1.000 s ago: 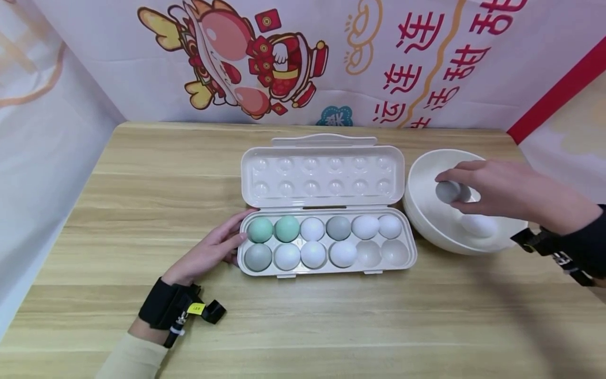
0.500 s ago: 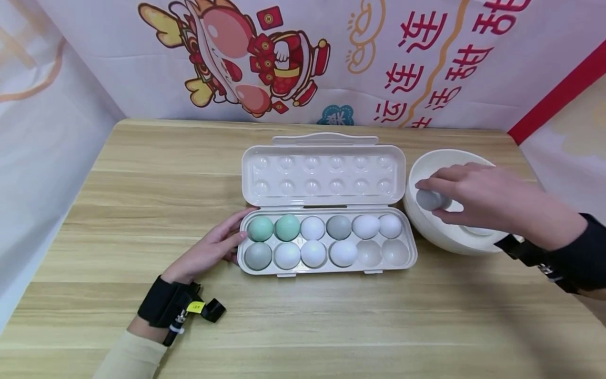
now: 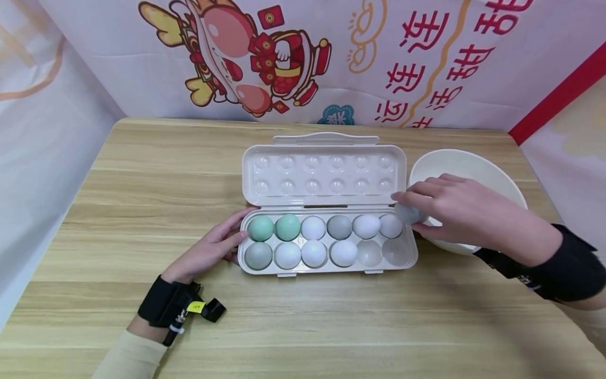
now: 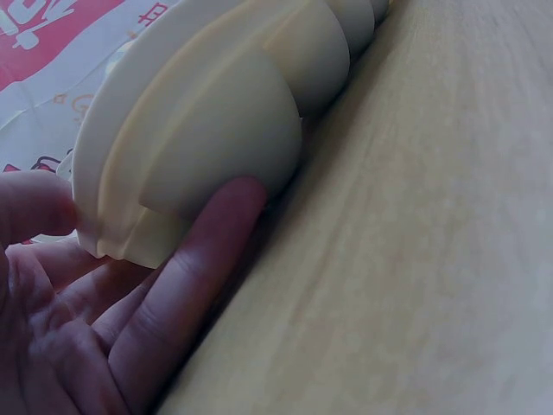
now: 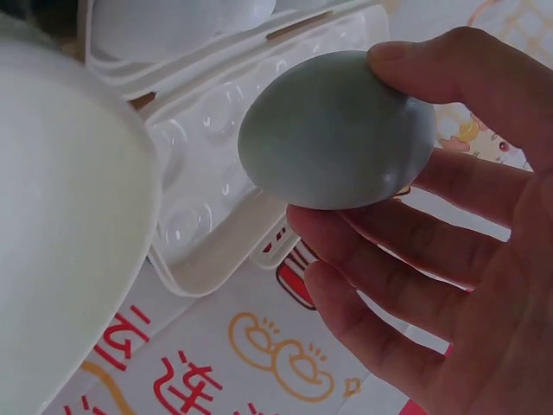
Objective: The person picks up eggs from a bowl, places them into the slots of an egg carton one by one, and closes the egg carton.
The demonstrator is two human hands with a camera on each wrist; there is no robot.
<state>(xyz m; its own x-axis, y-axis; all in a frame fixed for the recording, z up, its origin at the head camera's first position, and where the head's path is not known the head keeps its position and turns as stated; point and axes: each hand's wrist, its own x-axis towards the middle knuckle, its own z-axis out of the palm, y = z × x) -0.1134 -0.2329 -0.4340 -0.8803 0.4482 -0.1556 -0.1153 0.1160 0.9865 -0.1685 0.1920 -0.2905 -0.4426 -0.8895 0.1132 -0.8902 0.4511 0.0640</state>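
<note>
A cream egg carton [image 3: 326, 271] lies with its lid [image 3: 324, 176] folded back, eggs filling most cups. Two green eggs [image 3: 287, 227] sit at its left end; the others are white or grey, and the two front-right cups hold none. At the left end my left hand [image 3: 213, 247] grips the carton, thumb on the rim and a finger along the underside of a cup [image 4: 233, 130]. My right hand [image 3: 459, 210] pinches a grey egg [image 5: 337, 130] between thumb and fingertips, over the carton's right end by the back-right white egg [image 3: 391, 226].
A white bowl [image 3: 492, 171] stands right of the carton, close against it and partly hidden under the right forearm. Behind the wooden table [image 3: 165, 168] hangs a printed cloth [image 3: 369, 100]. Both wrists wear black straps [image 3: 163, 302].
My right hand has carried the grey egg left, out from over the bowl to the carton's right end. The left hand keeps its grip on the carton.
</note>
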